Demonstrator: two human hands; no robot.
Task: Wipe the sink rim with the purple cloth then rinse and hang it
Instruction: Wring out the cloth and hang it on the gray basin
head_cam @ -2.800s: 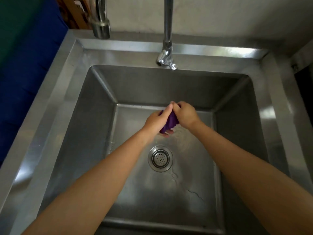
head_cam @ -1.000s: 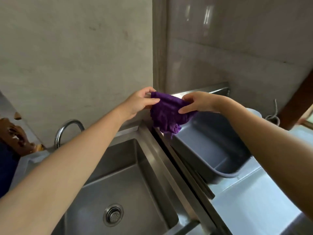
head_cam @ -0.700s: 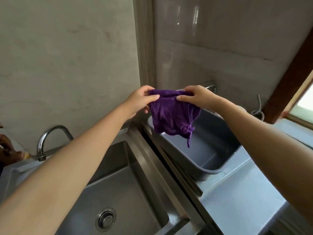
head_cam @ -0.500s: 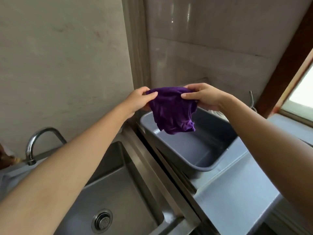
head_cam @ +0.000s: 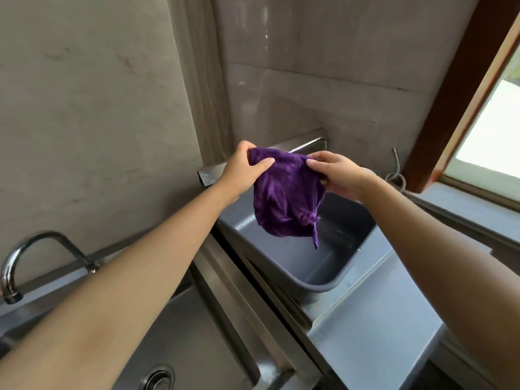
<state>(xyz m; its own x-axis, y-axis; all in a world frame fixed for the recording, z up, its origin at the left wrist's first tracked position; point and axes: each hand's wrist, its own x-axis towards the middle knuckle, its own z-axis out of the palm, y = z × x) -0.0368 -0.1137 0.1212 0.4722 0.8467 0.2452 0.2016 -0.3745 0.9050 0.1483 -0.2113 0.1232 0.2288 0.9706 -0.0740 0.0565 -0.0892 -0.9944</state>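
The purple cloth point(head_cam: 284, 198) hangs in the air between my two hands, spread open and drooping, with a thin tail at its lower right. My left hand point(head_cam: 244, 167) pinches its top left corner. My right hand point(head_cam: 334, 173) pinches its top right edge. The cloth is held just in front of a metal ledge point(head_cam: 306, 144) fixed to the wall, above a grey plastic tub point(head_cam: 318, 277). The steel sink point(head_cam: 197, 347) lies at the lower left, with its rim point(head_cam: 253, 294) running diagonally under my left forearm.
A curved tap point(head_cam: 25, 254) stands at the far left of the sink. The drain point(head_cam: 157, 378) shows at the bottom. A steel counter point(head_cam: 374, 333) lies right of the tub. A wood-framed window point(head_cam: 484, 114) is at the right, with a hose point(head_cam: 396, 173) beside it.
My hands left the sink basin, where they squeezed the balled cloth, and rose to the right by the wall ledge. The cloth has been unfolded and now hangs spread between both hands.
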